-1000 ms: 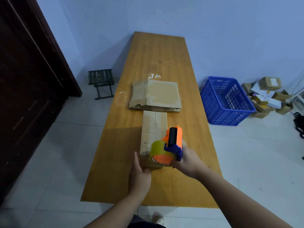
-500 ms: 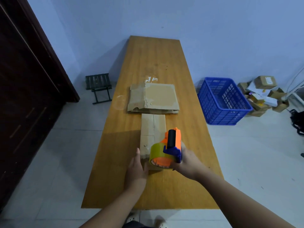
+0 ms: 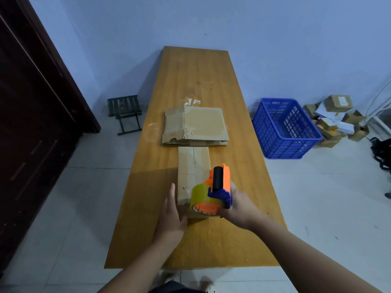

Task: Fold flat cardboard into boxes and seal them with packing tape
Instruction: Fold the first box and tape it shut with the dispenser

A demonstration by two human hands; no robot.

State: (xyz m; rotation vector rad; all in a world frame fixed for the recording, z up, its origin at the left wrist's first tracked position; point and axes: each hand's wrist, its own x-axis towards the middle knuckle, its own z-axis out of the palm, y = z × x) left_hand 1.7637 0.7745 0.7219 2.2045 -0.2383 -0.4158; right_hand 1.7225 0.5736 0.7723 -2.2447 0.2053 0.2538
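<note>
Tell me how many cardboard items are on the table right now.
2: the narrow box under the tape dispenser, nearest the person, and a flattened cardboard stack just beyond it. The stack looks layered, so more sheets may be hidden.

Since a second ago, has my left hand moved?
Yes. The left hand slid forward along the left side of the cardboard box, toward the flattened cardboard.

Premises: small packing room, as I judge it.
Bench: my long wooden table, flat cardboard stacked on it.
Floor: tiled; blue crate, heap of small parcels against bare wall.
</note>
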